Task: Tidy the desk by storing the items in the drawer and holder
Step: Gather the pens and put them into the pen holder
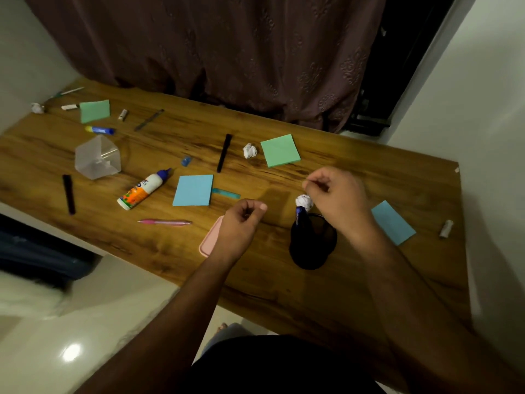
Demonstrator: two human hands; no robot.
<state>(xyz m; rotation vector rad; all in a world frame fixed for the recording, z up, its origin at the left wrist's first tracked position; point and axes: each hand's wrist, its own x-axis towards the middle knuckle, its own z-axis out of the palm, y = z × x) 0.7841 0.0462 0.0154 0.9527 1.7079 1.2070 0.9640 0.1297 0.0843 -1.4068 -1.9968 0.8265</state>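
Wooden desk (284,280); curled hands (335,191) above.

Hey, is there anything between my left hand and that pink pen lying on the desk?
Nothing visible blocks it. The pink pen lies alone on bare desk, left of your left hand, which hovers over a pink tray. The blue sticky pad and glue bottle sit farther back, off that path.

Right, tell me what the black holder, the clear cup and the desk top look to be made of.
Black holder: probably metal mesh, matte; its wall looks finely perforated, though the dim light leaves this unsure.
Clear cup: frosted translucent plastic; the desk shows faintly through its walls.
Desk top: wood or a wood-look laminate, smooth with a slight sheen; brown grain streaks run along it.
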